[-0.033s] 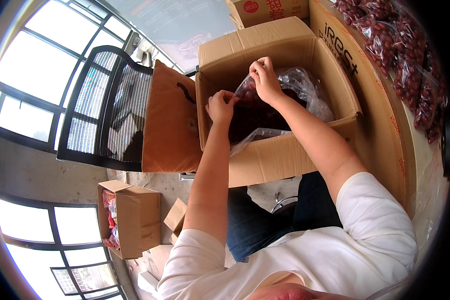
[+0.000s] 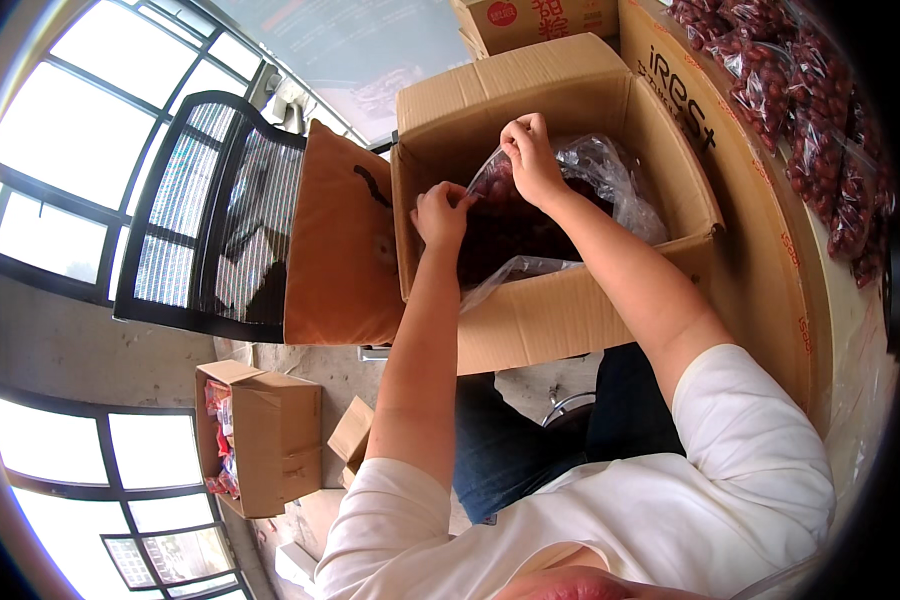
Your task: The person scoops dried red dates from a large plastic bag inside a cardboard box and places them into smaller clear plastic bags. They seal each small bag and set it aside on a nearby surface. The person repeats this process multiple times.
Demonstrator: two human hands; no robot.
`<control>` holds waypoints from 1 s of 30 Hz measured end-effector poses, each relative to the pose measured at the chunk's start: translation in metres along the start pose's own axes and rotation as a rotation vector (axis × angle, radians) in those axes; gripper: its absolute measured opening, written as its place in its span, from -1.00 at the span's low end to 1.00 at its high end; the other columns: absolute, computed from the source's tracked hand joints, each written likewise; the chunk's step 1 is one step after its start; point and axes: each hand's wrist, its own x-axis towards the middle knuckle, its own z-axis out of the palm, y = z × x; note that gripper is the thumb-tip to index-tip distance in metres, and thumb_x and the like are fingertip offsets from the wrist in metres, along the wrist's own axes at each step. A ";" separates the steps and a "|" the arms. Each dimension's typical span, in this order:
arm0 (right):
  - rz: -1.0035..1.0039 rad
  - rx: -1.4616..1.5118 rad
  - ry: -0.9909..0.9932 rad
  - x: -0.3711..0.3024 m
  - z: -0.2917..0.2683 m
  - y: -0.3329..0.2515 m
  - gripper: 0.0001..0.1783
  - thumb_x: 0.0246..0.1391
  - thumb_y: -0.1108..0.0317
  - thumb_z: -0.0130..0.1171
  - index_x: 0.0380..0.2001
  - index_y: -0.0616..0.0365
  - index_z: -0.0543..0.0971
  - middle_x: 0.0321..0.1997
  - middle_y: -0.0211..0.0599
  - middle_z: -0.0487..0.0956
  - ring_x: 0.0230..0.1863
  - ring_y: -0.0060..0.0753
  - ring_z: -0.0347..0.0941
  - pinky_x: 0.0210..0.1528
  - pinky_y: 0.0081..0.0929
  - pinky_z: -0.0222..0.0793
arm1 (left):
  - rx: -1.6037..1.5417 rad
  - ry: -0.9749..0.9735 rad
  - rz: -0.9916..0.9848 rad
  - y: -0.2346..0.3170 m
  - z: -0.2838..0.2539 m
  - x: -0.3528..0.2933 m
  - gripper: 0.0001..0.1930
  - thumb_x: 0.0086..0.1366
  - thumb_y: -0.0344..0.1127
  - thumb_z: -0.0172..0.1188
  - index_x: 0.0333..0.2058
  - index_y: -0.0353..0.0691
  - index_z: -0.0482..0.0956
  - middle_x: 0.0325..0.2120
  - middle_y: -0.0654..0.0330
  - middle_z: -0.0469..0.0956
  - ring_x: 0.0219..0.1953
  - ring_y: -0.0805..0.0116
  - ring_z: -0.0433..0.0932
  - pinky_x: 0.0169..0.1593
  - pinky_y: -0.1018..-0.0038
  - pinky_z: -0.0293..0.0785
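An open cardboard box [image 2: 520, 330] stands before me, with dark red dates in its shadowed inside. A clear plastic liner [image 2: 638, 205] lies crumpled around them. Over the box, a small clear plastic bag [image 2: 492, 182] with red dates in it is stretched between my hands. My left hand [image 2: 440, 213] pinches the bag's edge at one end. My right hand [image 2: 530, 158], farther off and higher, is closed on the other end of that edge. The lower part of the bag merges with the dark contents, so I cannot tell whether it rests on them.
Filled bags of dates [image 2: 815, 130] lie at the far right, beside a large cardboard panel [image 2: 770, 260]. To the left is a mesh-backed chair [image 2: 205, 215] with an orange cushion [image 2: 340, 240]. Another carton [image 2: 290, 430] with colourful packets sits on the floor. A printed box [image 2: 570, 20] stands behind.
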 end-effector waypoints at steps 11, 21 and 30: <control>0.009 -0.014 -0.002 0.001 -0.003 -0.002 -0.94 0.09 0.50 0.05 -0.40 0.14 0.38 -0.18 -0.15 0.28 -0.22 -0.05 0.38 -0.19 -0.21 0.36 | -0.013 0.014 0.019 0.003 0.000 -0.001 -0.86 -0.01 -0.24 0.37 -0.48 -0.04 0.58 -0.41 0.33 0.58 -0.19 0.20 0.48 -0.11 0.20 0.29; -0.015 0.068 -0.063 -0.002 0.001 -0.007 -0.94 0.09 0.53 0.03 -0.40 0.14 0.37 -0.22 -0.18 0.28 -0.24 -0.12 0.37 -0.21 -0.26 0.34 | -0.382 0.062 0.252 0.002 -0.001 0.007 -0.93 0.18 -0.43 0.20 -0.36 -0.24 0.53 -0.49 0.10 0.55 -0.41 0.12 0.53 -0.28 0.36 0.43; 0.065 0.153 -0.463 -0.015 -0.003 -0.018 0.34 -0.54 0.21 0.62 0.29 0.10 -0.05 0.18 0.04 0.28 0.19 -0.04 0.25 0.20 -0.25 0.24 | -0.521 0.279 0.125 0.018 -0.014 0.002 -0.91 0.32 -0.45 0.02 -0.38 -0.32 0.43 -0.54 0.10 0.53 -0.45 0.38 0.50 -0.31 0.43 0.45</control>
